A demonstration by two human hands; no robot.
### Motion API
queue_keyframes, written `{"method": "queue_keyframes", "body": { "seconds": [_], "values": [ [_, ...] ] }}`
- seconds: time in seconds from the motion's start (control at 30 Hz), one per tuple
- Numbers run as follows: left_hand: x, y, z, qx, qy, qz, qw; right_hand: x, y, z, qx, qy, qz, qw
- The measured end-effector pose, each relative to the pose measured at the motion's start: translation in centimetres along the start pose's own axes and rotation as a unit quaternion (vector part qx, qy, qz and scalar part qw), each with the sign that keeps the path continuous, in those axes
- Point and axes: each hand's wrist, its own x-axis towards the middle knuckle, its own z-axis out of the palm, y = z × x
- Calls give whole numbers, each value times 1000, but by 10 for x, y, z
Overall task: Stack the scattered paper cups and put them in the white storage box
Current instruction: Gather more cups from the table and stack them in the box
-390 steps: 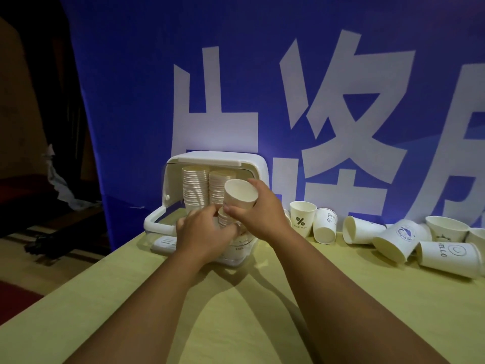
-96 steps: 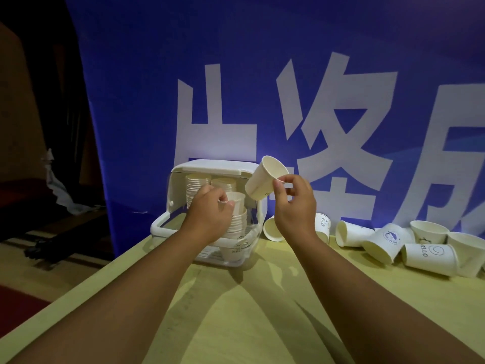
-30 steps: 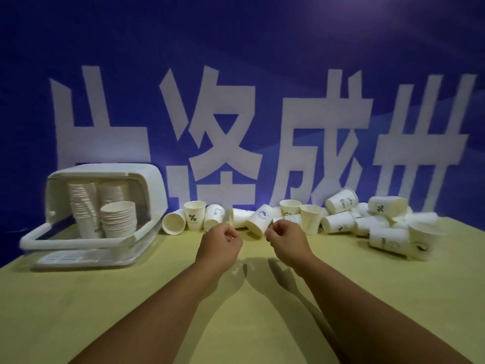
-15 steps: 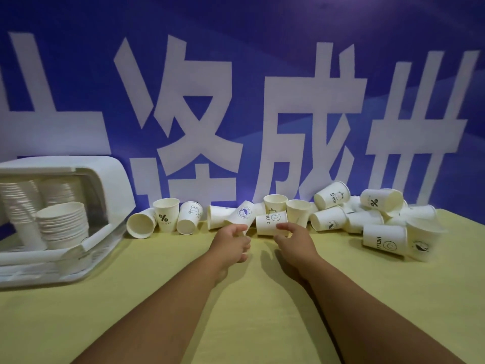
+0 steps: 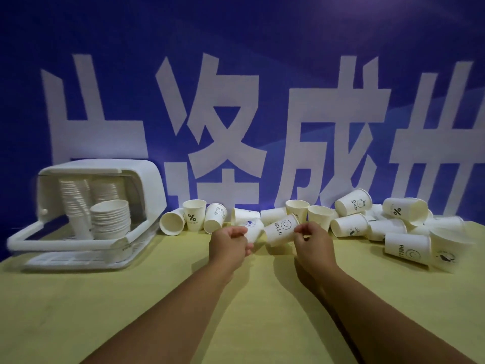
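Observation:
My right hand (image 5: 311,241) grips a white paper cup printed HELLO (image 5: 279,231), held on its side above the table. My left hand (image 5: 228,244) holds another cup with a blue mark (image 5: 253,228), also tipped sideways, close to the first. The white storage box (image 5: 147,185) stands at the left with its lid raised and stacks of cups (image 5: 111,222) inside. Several loose cups (image 5: 353,224) lie scattered along the back of the table, some upright, some on their sides.
A blue banner (image 5: 236,74) with large white characters hangs right behind the table. The yellow-green tabletop (image 5: 131,311) stretches toward me. More cups (image 5: 406,248) pile up at the far right, near the table's edge.
Both hands reached into the row of cups and each has taken one and lifted it toward me. The view has swung back a little to the left, showing more of the box.

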Motion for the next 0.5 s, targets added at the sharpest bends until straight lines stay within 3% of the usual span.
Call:
{"method": "queue_keyframes", "body": {
  "seconds": [0.23,0.5],
  "values": [
    [-12,15,-77,102,75,76,989,-24,-55,32,47,-5,-47,998],
    [-19,43,-169,186,183,206,943,-49,-114,93,100,-33,-83,991]
  ]
}}
